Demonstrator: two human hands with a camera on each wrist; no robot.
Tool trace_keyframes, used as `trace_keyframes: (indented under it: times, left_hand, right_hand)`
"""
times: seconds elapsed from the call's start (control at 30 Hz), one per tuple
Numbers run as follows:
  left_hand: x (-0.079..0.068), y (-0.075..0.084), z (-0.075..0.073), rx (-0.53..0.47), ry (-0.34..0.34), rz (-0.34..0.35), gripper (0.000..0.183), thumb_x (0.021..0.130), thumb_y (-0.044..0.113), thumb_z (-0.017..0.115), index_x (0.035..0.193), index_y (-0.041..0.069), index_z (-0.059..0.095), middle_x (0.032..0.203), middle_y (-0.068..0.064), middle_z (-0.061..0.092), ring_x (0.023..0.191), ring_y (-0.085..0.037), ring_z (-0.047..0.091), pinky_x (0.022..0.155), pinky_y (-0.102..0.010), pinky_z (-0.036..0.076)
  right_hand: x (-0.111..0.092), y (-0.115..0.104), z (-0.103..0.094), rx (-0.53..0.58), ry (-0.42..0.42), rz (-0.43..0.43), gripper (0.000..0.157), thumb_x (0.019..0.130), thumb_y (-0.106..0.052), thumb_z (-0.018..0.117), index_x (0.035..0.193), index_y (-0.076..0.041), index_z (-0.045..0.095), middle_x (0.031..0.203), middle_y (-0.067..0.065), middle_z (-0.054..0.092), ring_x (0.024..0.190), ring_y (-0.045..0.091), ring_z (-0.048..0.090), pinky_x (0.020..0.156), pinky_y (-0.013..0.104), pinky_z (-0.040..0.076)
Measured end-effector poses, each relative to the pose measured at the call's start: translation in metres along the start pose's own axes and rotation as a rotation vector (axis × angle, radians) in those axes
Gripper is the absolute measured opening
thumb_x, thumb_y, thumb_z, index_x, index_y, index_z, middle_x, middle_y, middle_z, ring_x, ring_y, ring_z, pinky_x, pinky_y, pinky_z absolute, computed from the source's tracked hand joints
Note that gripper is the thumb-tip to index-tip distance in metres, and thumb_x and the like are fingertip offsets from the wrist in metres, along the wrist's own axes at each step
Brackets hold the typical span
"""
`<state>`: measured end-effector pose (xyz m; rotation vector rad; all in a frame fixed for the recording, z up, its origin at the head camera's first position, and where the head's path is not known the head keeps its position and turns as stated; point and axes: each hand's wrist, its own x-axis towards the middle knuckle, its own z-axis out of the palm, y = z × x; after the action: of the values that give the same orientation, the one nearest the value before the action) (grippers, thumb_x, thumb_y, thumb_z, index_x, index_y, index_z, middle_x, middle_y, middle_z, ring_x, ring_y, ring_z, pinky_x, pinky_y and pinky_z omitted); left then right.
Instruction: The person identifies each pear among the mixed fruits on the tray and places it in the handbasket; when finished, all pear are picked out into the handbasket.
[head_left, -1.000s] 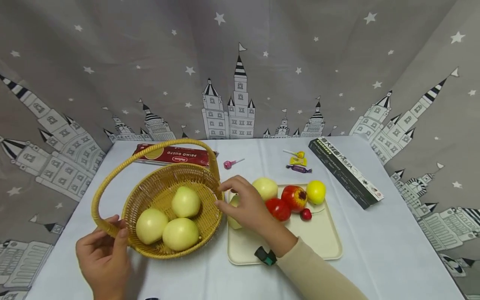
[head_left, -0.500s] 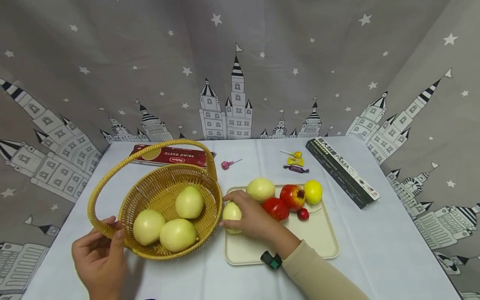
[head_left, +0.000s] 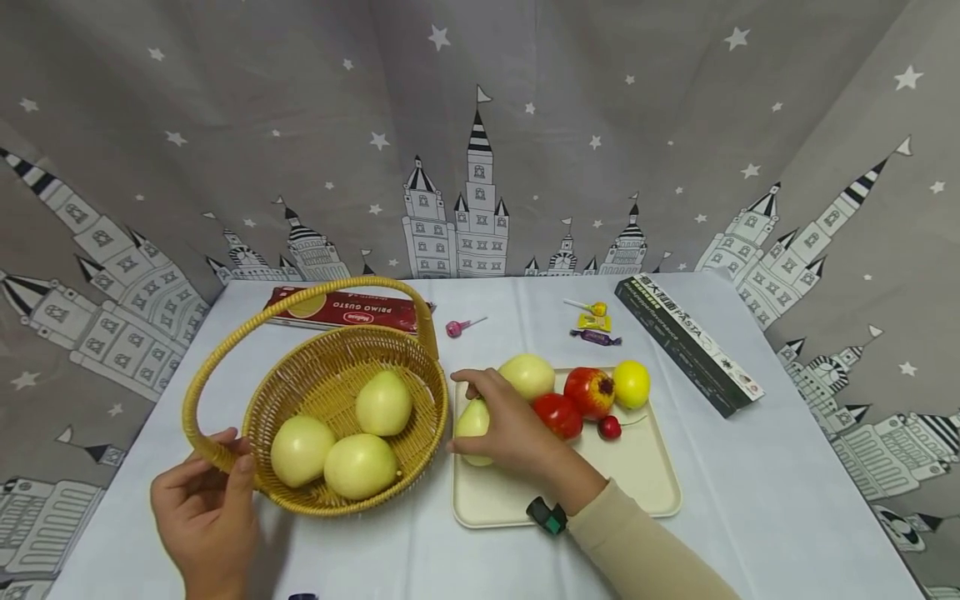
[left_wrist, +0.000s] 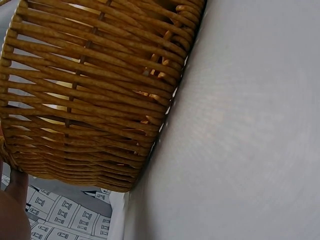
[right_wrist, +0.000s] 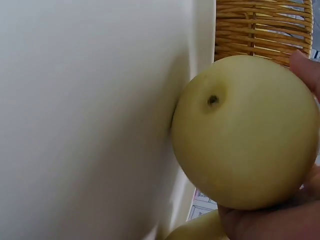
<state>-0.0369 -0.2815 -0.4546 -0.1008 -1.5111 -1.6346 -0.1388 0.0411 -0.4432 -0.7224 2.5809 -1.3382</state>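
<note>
My left hand holds the wicker basket at its near left side, where the tall handle meets the rim. Three pale green pears lie inside. To the right, my right hand has thumb and fingers around another pale pear at the left edge of the cream tray. In the right wrist view this pear shows its dimpled end, close against the tray. The left wrist view is mostly filled by the basket's woven side.
Also on the tray are a pale fruit, a pomegranate, a red fruit, a lemon and a cherry. Behind are a red packet, a pink lollipop, several sweets and a dark pasta box.
My right hand has moved from the basket's right rim down onto the pear on the tray and closed around it. One pear in the basket has shifted slightly right. My left hand stays put.
</note>
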Motion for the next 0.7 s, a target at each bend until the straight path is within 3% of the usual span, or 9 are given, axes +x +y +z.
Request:
trace_keyframes:
  times: [0.1,0.23,0.37,0.53,0.7]
  left_hand:
    - [0.000,0.000,0.000,0.038,0.000,0.000,0.039,0.081,-0.022,0.060,0.115,-0.016,0.041,0.116,-0.031,0.057,0.100,-0.027,0.064,0.090,-0.024,0.054]
    - [0.000,0.000,-0.001,0.066,-0.004,0.006,0.039,0.082,-0.022,0.060,0.115,-0.016,0.041,0.116,-0.032,0.056,0.101,-0.026,0.064,0.089,-0.024,0.054]
    - [0.000,0.001,0.000,-0.015,0.008,0.006,0.039,0.081,-0.023,0.060,0.114,-0.017,0.041,0.115,-0.032,0.056,0.100,-0.027,0.064,0.089,-0.024,0.054]
    - [0.000,0.007,0.005,-0.080,0.012,0.000,0.040,0.080,-0.025,0.060,0.114,-0.018,0.041,0.115,-0.031,0.058,0.099,-0.028,0.064,0.089,-0.025,0.054]
    - [0.001,0.009,0.008,-0.120,-0.001,0.012,0.039,0.079,-0.025,0.060,0.113,-0.018,0.041,0.114,-0.032,0.057,0.099,-0.029,0.064,0.089,-0.026,0.054]
  right_hand:
    - [0.001,0.000,0.000,0.017,-0.022,0.004,0.081,0.069,-0.032,0.088,0.138,-0.023,0.046,0.115,0.002,0.054,0.105,0.013,0.050,0.094,0.029,0.047]
    - [0.001,-0.001,0.001,0.022,-0.093,0.086,0.091,0.065,-0.041,0.088,0.141,-0.022,0.042,0.122,-0.002,0.056,0.105,0.012,0.054,0.094,0.030,0.048]
    - [0.001,-0.002,0.003,0.007,-0.140,0.156,0.087,0.063,-0.049,0.086,0.136,-0.022,0.047,0.119,-0.005,0.058,0.098,0.010,0.056,0.088,0.029,0.050]
    - [0.000,-0.005,-0.003,0.043,-0.089,0.193,0.062,0.064,-0.048,0.086,0.115,-0.023,0.059,0.106,-0.008,0.059,0.093,0.013,0.056,0.080,0.028,0.052]
    - [0.007,-0.024,-0.020,0.055,0.011,0.122,0.059,0.066,-0.051,0.085,0.111,-0.024,0.059,0.106,-0.009,0.059,0.093,0.014,0.056,0.079,0.028,0.054]
